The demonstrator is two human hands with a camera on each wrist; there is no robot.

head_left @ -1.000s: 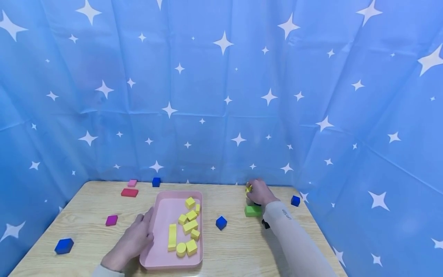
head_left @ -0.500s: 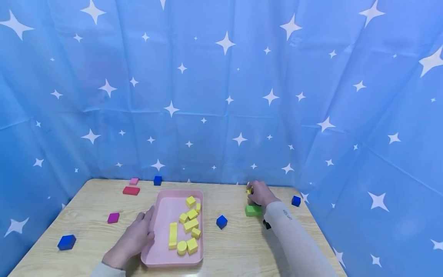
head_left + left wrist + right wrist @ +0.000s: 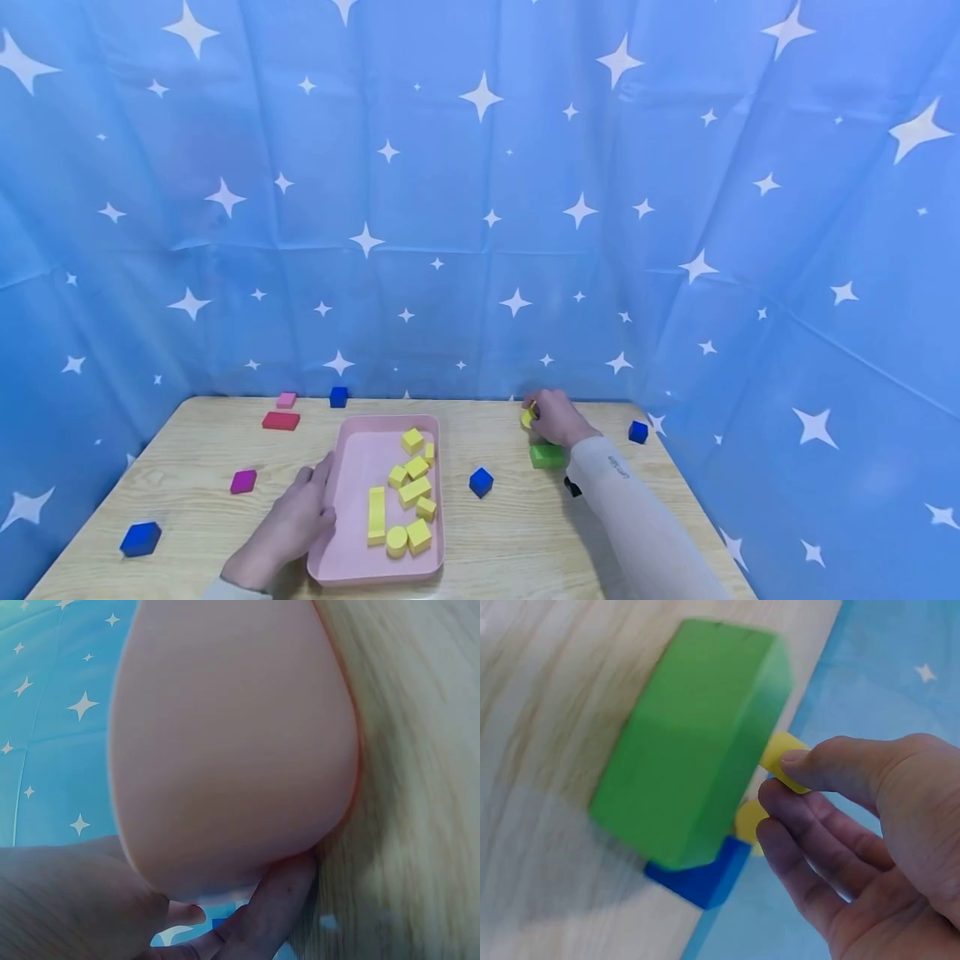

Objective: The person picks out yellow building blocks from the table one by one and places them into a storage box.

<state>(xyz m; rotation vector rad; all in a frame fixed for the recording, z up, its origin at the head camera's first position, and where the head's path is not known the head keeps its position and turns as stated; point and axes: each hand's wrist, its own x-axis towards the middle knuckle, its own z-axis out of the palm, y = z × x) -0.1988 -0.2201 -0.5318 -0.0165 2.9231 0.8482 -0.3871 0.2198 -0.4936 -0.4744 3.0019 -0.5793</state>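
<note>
My left hand (image 3: 291, 518) grips the left side of a pink tray (image 3: 347, 433), thumb over the rim. In the left wrist view, the fingers (image 3: 281, 907) curl against the wall of the tray. Several yellow blocks (image 3: 415, 492) lie inside it, including a round one (image 3: 397, 542). Toward the back right of the table, my right hand (image 3: 561, 419) pinches a small yellow block (image 3: 786, 759) between thumb and fingers. A second, rounded yellow block (image 3: 748, 823) shows behind the fingertips. Close by are a green block (image 3: 686, 742) and a blue block (image 3: 705, 876).
On the wooden table (image 3: 510, 542), a blue cube (image 3: 482, 482) lies between tray and right arm, another blue cube (image 3: 638, 432) at far right. Leftward lie a red block (image 3: 281, 421), a pink block (image 3: 287, 401), a magenta block (image 3: 243, 482) and more blue blocks (image 3: 140, 540). A starry curtain (image 3: 450, 200) stands behind.
My right hand has shifted slightly left, and more of a yellow block shows at its fingertips. The left hand stays on the tray. The head view has moved a little.
</note>
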